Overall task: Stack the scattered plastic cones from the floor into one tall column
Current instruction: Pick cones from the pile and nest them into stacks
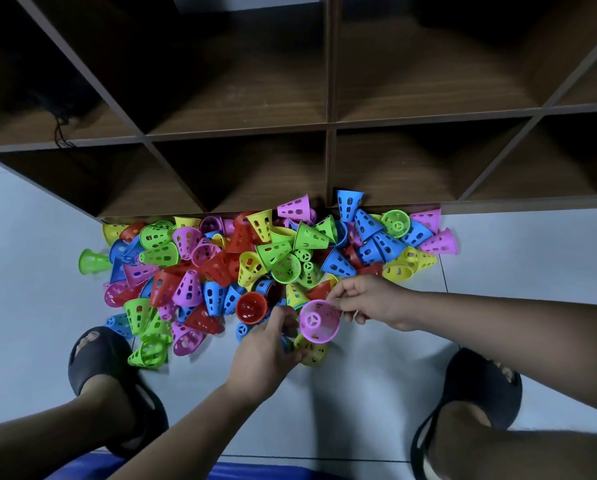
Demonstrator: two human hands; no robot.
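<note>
Hollow, perforated purple plastic cone (319, 320)

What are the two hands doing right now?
Left hand: curled beside a yellow cone; grip cannot be told.
Right hand: pinching the purple cone.

A dark brown wooden shelf unit (330, 126) of open square compartments fills the upper half of the frame, its base on a pale grey tiled floor (532, 258). A thin black cable (60, 133) lies in the compartment at the upper left. Two black slippers sit on the floor, one at the lower left (93, 358), one at the lower right (477, 372). A blue surface (248, 471) shows at the bottom edge.
</note>
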